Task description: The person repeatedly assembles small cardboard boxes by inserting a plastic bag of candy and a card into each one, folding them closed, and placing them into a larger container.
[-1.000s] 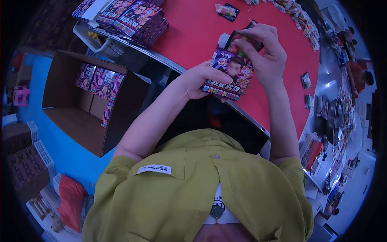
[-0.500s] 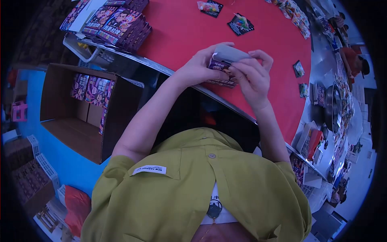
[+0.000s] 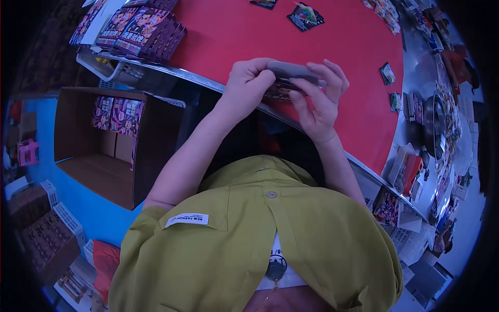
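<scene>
Both of my hands are on a small purple printed box (image 3: 279, 91) with a grey flap (image 3: 293, 71) standing up, over the near edge of the red table (image 3: 228, 36). My left hand (image 3: 248, 86) grips the box and flap at the left end, fingers wrapped round it. On the right, my right hand (image 3: 319, 99) pinches the flap's right end between thumb and fingers, with other fingers raised. The box's inside is hidden from view.
Stacked purple boxes (image 3: 140, 31) stand at the table's left. A brown carton (image 3: 96, 179) with similar boxes inside is at the left, below table height. Small candy packets (image 3: 305, 16) lie on the table; a metal bowl (image 3: 434, 125) is at the right.
The flap has swung lower and flatter across the box, and my left hand has closed round its left end. My right hand has shifted slightly left. The view has shifted a little.
</scene>
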`<act>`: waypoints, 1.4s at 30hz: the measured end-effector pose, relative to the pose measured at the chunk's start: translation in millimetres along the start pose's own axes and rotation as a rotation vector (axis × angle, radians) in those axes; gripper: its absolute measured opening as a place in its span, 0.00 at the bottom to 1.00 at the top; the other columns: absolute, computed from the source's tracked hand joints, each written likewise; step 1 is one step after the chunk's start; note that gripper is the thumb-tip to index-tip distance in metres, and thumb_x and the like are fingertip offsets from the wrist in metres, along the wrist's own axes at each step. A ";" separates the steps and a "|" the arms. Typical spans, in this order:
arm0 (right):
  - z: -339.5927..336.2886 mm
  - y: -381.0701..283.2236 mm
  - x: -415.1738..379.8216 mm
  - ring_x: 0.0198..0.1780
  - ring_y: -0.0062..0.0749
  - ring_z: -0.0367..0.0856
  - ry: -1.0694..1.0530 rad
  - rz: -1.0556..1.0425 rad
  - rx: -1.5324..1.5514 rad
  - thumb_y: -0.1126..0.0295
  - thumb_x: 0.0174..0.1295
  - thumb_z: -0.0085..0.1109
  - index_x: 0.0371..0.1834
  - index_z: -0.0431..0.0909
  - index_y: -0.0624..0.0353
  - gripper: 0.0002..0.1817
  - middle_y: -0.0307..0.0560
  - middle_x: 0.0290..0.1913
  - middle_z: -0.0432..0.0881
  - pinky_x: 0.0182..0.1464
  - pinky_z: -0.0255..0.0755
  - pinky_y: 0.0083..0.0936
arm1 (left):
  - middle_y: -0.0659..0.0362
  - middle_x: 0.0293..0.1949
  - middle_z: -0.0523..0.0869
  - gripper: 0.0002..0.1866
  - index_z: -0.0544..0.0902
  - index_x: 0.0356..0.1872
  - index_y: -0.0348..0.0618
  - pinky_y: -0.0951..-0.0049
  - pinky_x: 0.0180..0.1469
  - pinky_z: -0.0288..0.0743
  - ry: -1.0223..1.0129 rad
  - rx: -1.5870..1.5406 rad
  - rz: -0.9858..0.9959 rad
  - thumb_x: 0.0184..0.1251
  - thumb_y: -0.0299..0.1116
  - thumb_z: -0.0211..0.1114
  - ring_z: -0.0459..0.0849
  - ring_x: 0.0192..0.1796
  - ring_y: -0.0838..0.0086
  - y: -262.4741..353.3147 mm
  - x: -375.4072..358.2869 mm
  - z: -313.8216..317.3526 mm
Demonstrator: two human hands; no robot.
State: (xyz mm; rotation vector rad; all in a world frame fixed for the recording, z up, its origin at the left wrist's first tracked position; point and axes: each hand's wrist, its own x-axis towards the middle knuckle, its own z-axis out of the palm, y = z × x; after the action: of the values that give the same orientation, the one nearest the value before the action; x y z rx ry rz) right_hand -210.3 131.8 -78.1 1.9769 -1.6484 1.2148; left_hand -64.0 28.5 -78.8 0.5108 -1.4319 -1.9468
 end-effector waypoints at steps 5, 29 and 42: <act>-4.1 9.7 -8.4 0.66 0.41 0.64 0.286 0.526 0.851 0.78 0.63 0.47 0.57 0.72 0.65 0.18 0.57 0.62 0.67 0.65 0.58 0.35 | 0.57 0.37 0.86 0.14 0.84 0.43 0.32 0.79 0.49 0.73 0.139 -0.098 -0.046 0.61 0.23 0.52 0.81 0.43 0.78 0.6 1.5 8.5; 0.6 24.5 -7.4 0.55 0.35 0.76 0.041 0.909 1.616 0.82 0.58 0.55 0.49 0.77 0.63 0.15 0.49 0.49 0.78 0.61 0.68 0.32 | 0.50 0.41 0.87 0.15 0.83 0.45 0.30 0.74 0.53 0.78 0.034 -0.333 0.035 0.62 0.17 0.50 0.85 0.47 0.69 1.3 -4.2 8.2; -18.8 14.4 -6.6 0.50 0.39 0.78 -0.154 -0.036 0.139 0.79 0.55 0.63 0.44 0.81 0.65 0.12 0.51 0.47 0.81 0.50 0.72 0.30 | 0.53 0.47 0.86 0.14 0.84 0.45 0.41 0.75 0.46 0.82 -0.225 0.741 0.693 0.56 0.23 0.68 0.86 0.48 0.68 1.7 -4.1 -25.3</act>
State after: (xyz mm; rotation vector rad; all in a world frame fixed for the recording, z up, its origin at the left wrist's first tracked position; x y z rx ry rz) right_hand -231.1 144.8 -75.8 2.2255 -1.6302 1.2213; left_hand -44.1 13.7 -85.7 0.0623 -2.1169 -0.9190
